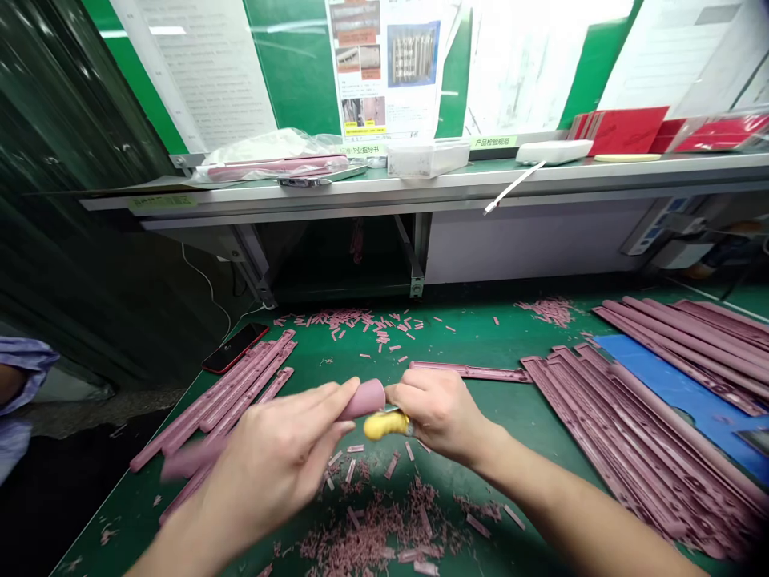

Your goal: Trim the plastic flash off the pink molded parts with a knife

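Observation:
My left hand (273, 457) grips a long mauve plastic moulded bar (364, 400), whose far end sticks out past my fingers and whose near part is motion-blurred. My right hand (436, 413) holds a yellow-handled trimming knife (384, 425), its handle curling below my fingers. The small metal blade (393, 409) sits against or very close to the end of the bar, and my fingers partly hide it. A flat mauve bar (469, 372) lies on the green mat just beyond my right hand.
Several mauve bars lie stacked left and right on the green mat (481, 336), with scattered mauve offcuts around my hands. A blue sheet (654, 373) sits under the right stacks. A phone (234, 348) lies at the left. A shelf (384, 192) runs behind, and a co-worker's sleeve (24, 377) shows at far left.

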`<state>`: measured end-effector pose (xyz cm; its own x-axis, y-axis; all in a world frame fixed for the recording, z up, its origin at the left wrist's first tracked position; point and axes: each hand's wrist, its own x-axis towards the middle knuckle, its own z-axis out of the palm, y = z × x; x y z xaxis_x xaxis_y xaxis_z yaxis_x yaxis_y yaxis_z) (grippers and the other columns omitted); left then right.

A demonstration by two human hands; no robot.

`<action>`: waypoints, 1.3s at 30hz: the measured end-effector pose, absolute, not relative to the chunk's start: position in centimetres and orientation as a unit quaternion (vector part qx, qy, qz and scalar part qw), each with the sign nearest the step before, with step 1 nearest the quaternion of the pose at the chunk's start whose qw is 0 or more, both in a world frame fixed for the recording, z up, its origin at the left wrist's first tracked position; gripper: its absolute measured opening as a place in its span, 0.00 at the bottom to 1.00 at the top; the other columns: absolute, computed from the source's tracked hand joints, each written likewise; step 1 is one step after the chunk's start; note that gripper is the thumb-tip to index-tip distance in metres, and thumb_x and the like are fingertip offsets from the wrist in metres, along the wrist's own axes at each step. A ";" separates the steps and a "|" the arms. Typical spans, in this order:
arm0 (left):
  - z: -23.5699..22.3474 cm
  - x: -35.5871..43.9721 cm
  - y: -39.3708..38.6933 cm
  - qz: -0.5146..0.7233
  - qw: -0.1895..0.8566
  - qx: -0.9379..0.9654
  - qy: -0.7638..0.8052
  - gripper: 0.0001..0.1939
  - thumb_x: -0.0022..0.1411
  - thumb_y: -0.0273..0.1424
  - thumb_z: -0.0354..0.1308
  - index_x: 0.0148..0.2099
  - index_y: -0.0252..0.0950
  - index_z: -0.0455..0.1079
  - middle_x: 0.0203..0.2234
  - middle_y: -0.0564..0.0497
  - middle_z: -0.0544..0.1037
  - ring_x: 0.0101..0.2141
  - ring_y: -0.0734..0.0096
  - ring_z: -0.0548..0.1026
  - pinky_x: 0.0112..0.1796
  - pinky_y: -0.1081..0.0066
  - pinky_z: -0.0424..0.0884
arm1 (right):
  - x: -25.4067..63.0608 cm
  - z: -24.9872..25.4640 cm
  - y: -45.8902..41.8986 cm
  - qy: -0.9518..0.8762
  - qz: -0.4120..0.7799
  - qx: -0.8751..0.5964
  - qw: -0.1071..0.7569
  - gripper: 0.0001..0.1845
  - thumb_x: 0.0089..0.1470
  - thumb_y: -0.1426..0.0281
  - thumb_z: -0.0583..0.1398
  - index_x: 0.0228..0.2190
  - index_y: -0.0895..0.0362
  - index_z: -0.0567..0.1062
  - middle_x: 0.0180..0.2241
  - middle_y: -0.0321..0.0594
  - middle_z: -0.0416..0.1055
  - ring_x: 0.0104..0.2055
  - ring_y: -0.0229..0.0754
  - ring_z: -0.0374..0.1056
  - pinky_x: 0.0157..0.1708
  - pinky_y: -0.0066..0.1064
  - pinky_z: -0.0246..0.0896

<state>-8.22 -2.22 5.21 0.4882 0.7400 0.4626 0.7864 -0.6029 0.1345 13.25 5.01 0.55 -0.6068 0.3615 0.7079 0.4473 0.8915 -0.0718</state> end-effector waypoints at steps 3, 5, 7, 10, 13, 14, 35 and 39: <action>5.9 -9.4 -0.8 -0.185 0.147 -0.909 -0.342 0.19 0.63 0.20 0.49 0.55 0.35 0.67 0.45 0.45 0.77 0.46 0.62 0.75 0.51 0.58 0.69 | 14.1 1.4 5.7 -0.908 -0.052 -0.206 0.362 0.26 0.64 0.55 0.48 0.27 0.58 0.73 0.19 0.33 0.60 0.21 0.34 0.53 0.21 0.29 0.37; 6.4 -9.8 -0.3 -0.173 0.180 -0.916 -0.313 0.19 0.62 0.18 0.48 0.54 0.33 0.67 0.45 0.44 0.77 0.47 0.62 0.74 0.54 0.55 0.66 | 14.5 1.9 5.9 -0.912 -0.072 -0.211 0.344 0.24 0.65 0.58 0.48 0.25 0.58 0.73 0.19 0.33 0.59 0.21 0.34 0.52 0.21 0.29 0.36; 6.7 -9.8 -0.3 -0.173 0.192 -0.919 -0.299 0.19 0.63 0.18 0.48 0.54 0.31 0.67 0.45 0.43 0.77 0.47 0.62 0.74 0.54 0.56 0.66 | 14.7 2.2 6.0 -0.917 -0.100 -0.211 0.323 0.23 0.65 0.63 0.48 0.22 0.57 0.71 0.19 0.34 0.59 0.21 0.34 0.50 0.22 0.30 0.35; 6.8 -9.6 -0.6 -0.159 0.190 -0.918 -0.308 0.19 0.63 0.18 0.49 0.55 0.32 0.66 0.44 0.43 0.76 0.46 0.61 0.73 0.53 0.57 0.67 | 14.9 2.1 6.0 -0.924 -0.127 -0.190 0.307 0.22 0.64 0.68 0.48 0.19 0.57 0.68 0.18 0.34 0.59 0.20 0.35 0.49 0.22 0.30 0.36; 6.6 -9.2 -0.6 -0.149 0.166 -0.914 -0.338 0.21 0.63 0.20 0.49 0.58 0.34 0.64 0.44 0.44 0.76 0.46 0.61 0.73 0.50 0.58 0.68 | 14.6 1.7 5.7 -0.928 -0.063 -0.167 0.328 0.21 0.64 0.65 0.51 0.21 0.57 0.70 0.18 0.34 0.61 0.21 0.34 0.52 0.22 0.29 0.40; 6.6 -9.1 -0.5 -0.150 0.154 -0.913 -0.346 0.21 0.63 0.20 0.50 0.58 0.35 0.63 0.44 0.44 0.75 0.45 0.61 0.73 0.47 0.59 0.69 | 14.4 1.6 5.4 -0.922 0.003 -0.175 0.345 0.19 0.63 0.62 0.52 0.24 0.57 0.72 0.20 0.34 0.63 0.22 0.34 0.55 0.23 0.27 0.43; -0.2 -5.8 3.8 -0.658 -0.553 -0.239 -0.452 0.16 0.57 0.40 0.61 0.45 0.40 0.65 0.27 0.59 0.65 0.14 0.89 0.57 0.11 0.86 0.53 | 8.5 -3.4 1.0 -0.921 0.091 -0.263 0.272 0.33 0.50 0.38 0.52 0.23 0.57 0.68 0.22 0.35 0.63 0.23 0.37 0.57 0.22 0.30 0.44; 0.0 -5.2 3.4 -0.669 -0.563 -0.230 -0.428 0.17 0.56 0.38 0.63 0.45 0.39 0.67 0.27 0.59 0.66 0.14 0.89 0.59 0.11 0.85 0.54 | 8.5 -3.4 1.9 -0.927 0.030 -0.270 0.257 0.34 0.53 0.38 0.48 0.22 0.57 0.67 0.22 0.36 0.64 0.22 0.37 0.58 0.22 0.30 0.42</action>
